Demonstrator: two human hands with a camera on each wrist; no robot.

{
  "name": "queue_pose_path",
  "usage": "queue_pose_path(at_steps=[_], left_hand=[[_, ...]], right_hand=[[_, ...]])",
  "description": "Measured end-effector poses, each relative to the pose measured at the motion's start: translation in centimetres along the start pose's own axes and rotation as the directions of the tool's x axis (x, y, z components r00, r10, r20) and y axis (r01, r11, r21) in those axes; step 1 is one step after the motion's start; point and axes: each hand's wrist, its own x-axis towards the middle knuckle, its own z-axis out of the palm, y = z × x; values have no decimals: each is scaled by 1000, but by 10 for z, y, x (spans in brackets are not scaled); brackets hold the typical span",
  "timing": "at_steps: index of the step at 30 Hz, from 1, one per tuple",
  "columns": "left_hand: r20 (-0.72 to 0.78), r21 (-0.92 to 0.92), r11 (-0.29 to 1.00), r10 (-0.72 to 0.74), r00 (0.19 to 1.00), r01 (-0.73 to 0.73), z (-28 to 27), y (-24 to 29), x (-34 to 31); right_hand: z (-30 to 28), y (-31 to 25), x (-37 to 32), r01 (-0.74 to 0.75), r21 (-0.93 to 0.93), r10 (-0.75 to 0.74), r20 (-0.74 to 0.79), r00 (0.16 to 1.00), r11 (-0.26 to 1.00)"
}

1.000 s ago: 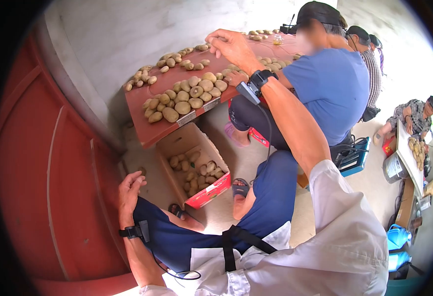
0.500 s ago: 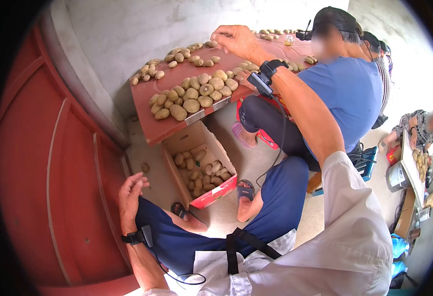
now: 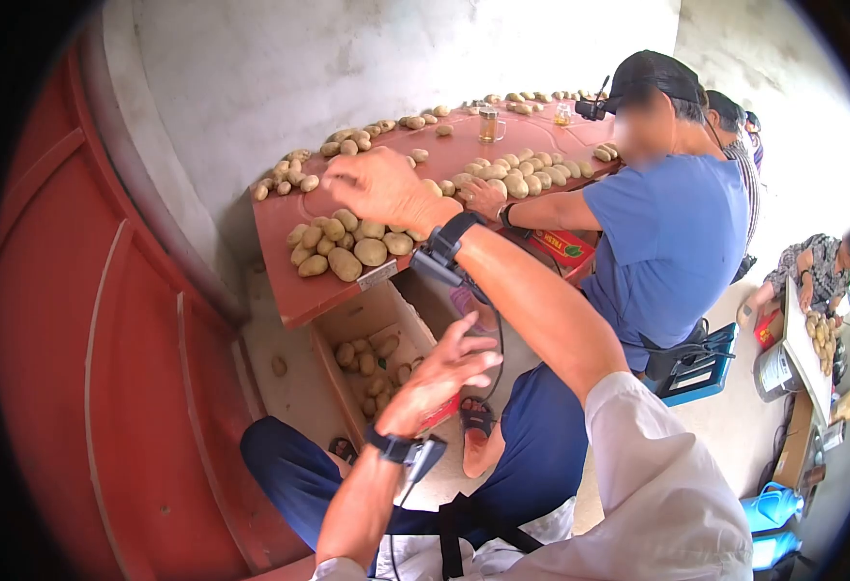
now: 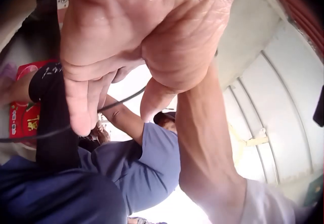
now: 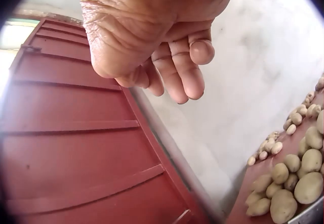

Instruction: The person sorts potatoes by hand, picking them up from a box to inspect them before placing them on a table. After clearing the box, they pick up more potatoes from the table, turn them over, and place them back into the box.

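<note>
The right hand (image 3: 379,186) hovers over the near potatoes (image 3: 345,263) on the red table (image 3: 289,290); its fingers bend loosely with nothing in them, also in the right wrist view, where the hand (image 5: 157,37) hangs before the wall. Below it, the left hand (image 3: 444,373) is raised above the cardboard box (image 3: 343,329), fingers spread and empty. In the left wrist view the left hand's palm (image 4: 136,37) shows, fingers extended. Potatoes (image 5: 283,204) lie in a cluster on the table in the right wrist view.
A person in a blue shirt (image 3: 677,218) sits at the table's right, one hand by a row of potatoes (image 3: 517,179). A glass mug (image 3: 489,126) stands farther back. At left is a red door (image 3: 144,368). Another person (image 3: 817,266) sits far right by a white board.
The left hand has risen from beside the left knee to above the box. My right hand has come down and left, nearer the close potatoes. The view has shifted, showing the glass mug.
</note>
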Motion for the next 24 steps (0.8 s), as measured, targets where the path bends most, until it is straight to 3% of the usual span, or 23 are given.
queue_pose_path(at_steps=[4, 8, 11, 14, 17, 20, 22, 24], left_hand=[[12, -130, 982, 139, 990, -136, 8, -31, 60], [-7, -43, 952, 304, 953, -304, 12, -31, 87], [11, 2, 954, 300, 954, -300, 25, -22, 102], [50, -565, 794, 306, 951, -225, 48, -5, 104], [244, -715, 699, 285, 927, -27, 51, -19, 121], [165, -776, 630, 213, 963, -6, 66, -35, 102], [185, -381, 912, 236, 954, -151, 76, -29, 83], [210, -242, 947, 263, 942, -210, 84, -25, 70]], right_hand=[[9, -21, -9, -4, 50, 2, 33, 999, 999], [9, -35, -7, 30, 41, -34, 99, 994, 999], [13, -39, -8, 110, 19, -111, 135, 985, 994], [15, -43, -13, 198, 16, -197, 175, 965, 980], [9, -51, -19, 242, 5, -236, 241, 941, 970], [-5, -59, -22, 212, -43, -185, 342, 921, 976], [-7, -61, -27, 169, -33, -144, 373, 917, 985], [-8, -63, -33, 122, 20, -121, 365, 923, 992]])
